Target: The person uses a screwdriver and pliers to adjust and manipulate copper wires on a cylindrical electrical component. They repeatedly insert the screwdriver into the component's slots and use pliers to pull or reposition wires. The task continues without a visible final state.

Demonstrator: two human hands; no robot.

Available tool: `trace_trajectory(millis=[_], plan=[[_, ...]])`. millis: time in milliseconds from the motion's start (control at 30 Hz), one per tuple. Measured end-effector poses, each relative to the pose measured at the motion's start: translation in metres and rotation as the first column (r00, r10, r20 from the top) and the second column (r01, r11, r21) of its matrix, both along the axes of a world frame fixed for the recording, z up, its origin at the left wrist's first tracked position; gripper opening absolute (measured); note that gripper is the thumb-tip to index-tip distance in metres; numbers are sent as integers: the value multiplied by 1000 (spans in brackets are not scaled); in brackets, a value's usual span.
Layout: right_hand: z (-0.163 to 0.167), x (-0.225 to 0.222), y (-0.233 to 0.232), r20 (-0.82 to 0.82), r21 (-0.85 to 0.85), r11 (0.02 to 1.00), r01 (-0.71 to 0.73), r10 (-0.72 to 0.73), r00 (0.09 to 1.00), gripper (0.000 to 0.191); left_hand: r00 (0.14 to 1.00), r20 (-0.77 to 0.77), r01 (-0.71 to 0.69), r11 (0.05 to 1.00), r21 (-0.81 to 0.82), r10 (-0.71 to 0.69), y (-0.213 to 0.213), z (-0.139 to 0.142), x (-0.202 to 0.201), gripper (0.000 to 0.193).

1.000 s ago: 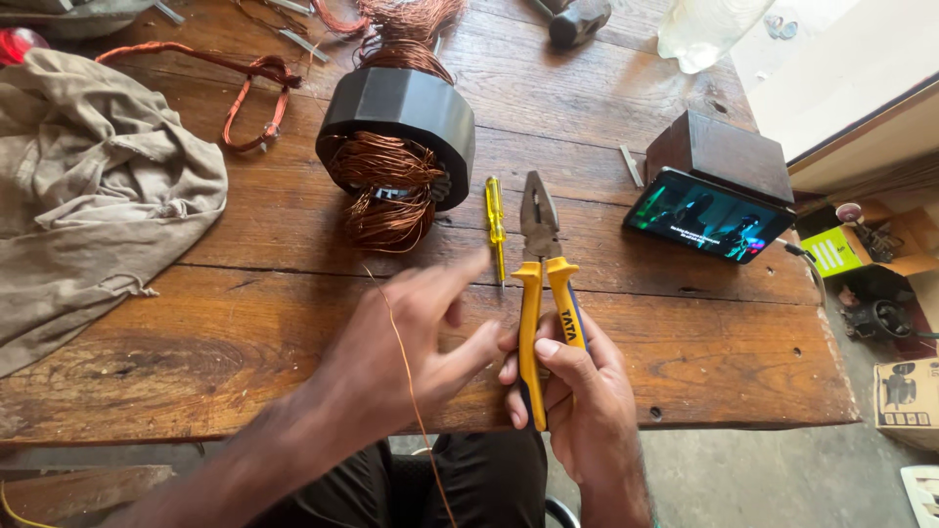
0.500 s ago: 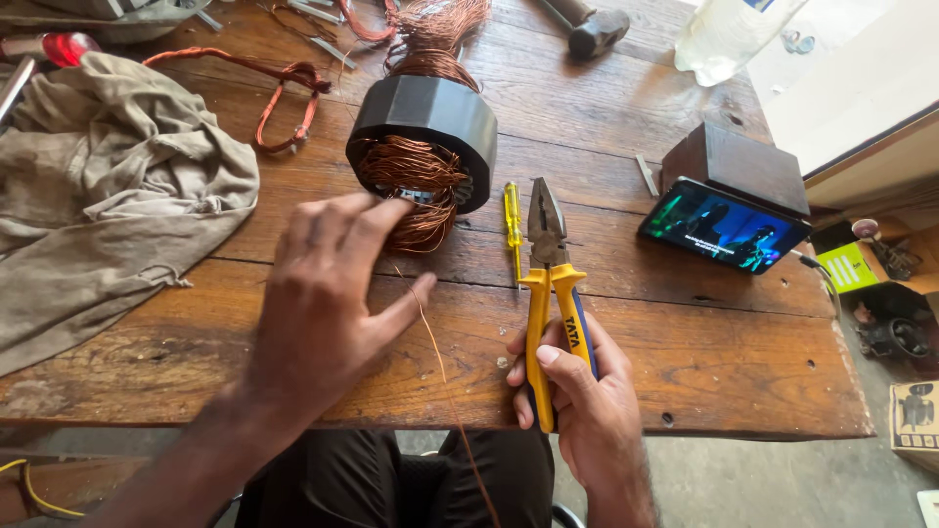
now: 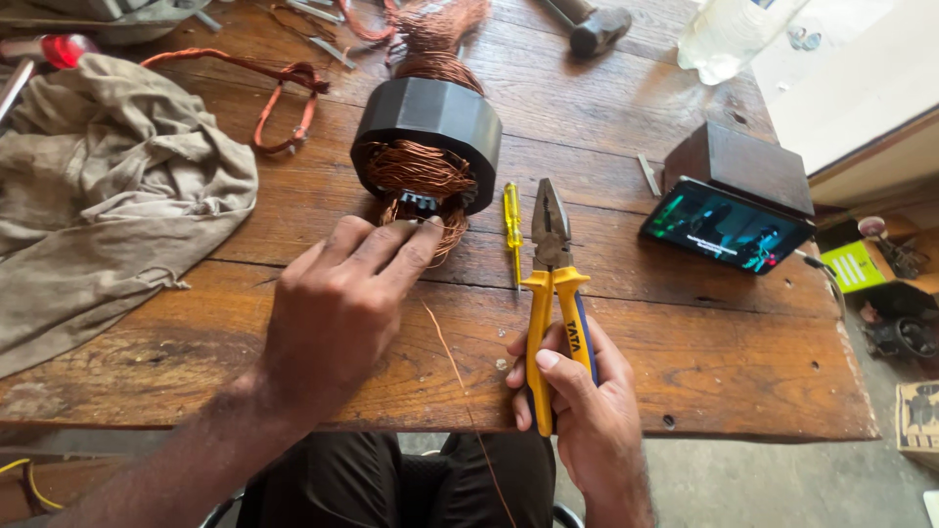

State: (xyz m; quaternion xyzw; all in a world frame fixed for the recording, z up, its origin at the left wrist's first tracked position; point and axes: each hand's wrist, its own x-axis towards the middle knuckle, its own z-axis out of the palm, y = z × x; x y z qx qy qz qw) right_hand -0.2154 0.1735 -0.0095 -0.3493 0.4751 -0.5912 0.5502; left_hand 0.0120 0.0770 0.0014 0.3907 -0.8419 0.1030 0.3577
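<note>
I see my left hand (image 3: 337, 313) lying palm down on the wooden worktop (image 3: 724, 342), its fingers (image 3: 391, 249) stretched forward and nearly straight, the tips touching the loose copper winding (image 3: 416, 176) that spills from the near end of the dark motor stator (image 3: 430, 122). They close on nothing that I can make out. The stator lies on its side near the middle of the worktop, toward the far edge. A thin copper wire (image 3: 455, 367) runs from the winding back over the near edge, between my two hands. My right hand (image 3: 582, 401), at the near edge, is wrapped around the yellow handles of the pliers (image 3: 553, 284), whose nose points toward the far edge and looks closed. A small yellow screwdriver (image 3: 512, 220) lies just beside the pliers, on their left. A grey cloth (image 3: 108, 205) covers the left end.
</note>
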Motion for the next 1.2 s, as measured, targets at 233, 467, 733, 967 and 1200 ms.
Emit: trace_trajectory(millis=[233, 467, 733, 967, 1200], plan=[[18, 7, -2, -158, 53, 997, 57, -48, 986, 34, 990, -131, 67, 996, 63, -58, -7, 0, 1, 41], [42, 11, -36, -936, -181, 980, 86, -198, 292, 42, 979, -193, 74, 996, 52, -63, -13, -8, 0, 34], [41, 4, -120, -1000, -12, 992, 123, -15, 16, 50, 977, -203, 75, 996, 53, -63, -14, -6, 1, 37], [37, 36, -110, -711, -546, 836, -59, -425, 560, 63, 972, -227, 78, 995, 60, -63, -12, -3, -1, 38], [35, 74, -119, -607, -342, 939, -34, -193, 771, 118, 941, -319, 163, 977, 140, -111, -6, 3, 3, 41]])
